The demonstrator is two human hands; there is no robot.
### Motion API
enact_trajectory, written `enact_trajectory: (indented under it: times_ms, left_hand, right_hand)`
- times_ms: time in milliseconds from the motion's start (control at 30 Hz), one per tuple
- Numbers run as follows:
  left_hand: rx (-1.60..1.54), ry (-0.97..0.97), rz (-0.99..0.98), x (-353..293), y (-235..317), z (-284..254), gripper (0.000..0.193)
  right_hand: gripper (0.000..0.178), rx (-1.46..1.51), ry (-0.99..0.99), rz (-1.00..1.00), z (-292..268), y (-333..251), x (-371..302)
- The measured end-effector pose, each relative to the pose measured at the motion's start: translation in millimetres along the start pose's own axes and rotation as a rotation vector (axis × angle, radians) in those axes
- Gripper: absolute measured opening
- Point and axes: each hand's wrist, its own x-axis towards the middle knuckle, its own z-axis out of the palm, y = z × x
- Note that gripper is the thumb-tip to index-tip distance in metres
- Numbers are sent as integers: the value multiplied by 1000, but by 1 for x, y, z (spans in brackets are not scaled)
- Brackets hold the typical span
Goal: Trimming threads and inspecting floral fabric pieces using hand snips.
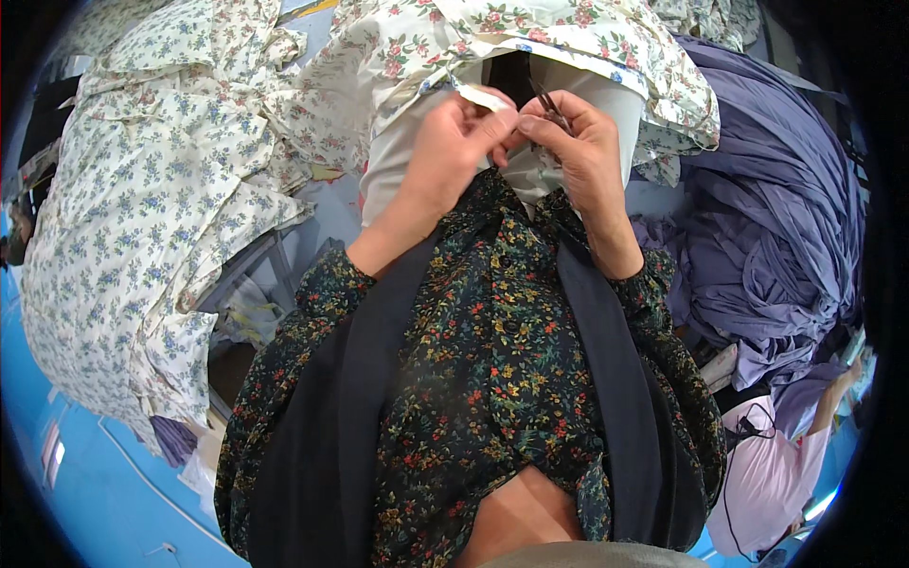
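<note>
In front of my chest, both hands are raised close together. My left hand [453,147] is closed, its fingers pinched on a small white piece of cloth [484,98]; whether this joins the larger fabric I cannot tell. My right hand [585,142] is closed round dark metal thread snips [547,102], whose points face up and away from me. The fingertips of the two hands nearly meet. Just beyond them lies white fabric with red roses [492,33], its blue-dotted edge curving past my hands.
A big heap of white cloth with small blue flowers [142,189] fills the left side. Purple-grey cloth [767,208] is piled in folds on the right. At the lower right is another person in a pink top [772,473]. Blue floor [104,483] shows at the lower left.
</note>
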Motion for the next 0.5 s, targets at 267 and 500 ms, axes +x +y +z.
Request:
enact_trajectory:
  times_ms: [267,500]
  left_hand:
    - [518,-67,77,-3,-5,1,18]
    - [434,-125,-4,-3,-5,-2,18]
  right_hand:
    - [8,-180,-71,18,-19,-2,7]
    - [10,407,-256,298,-30,2,7]
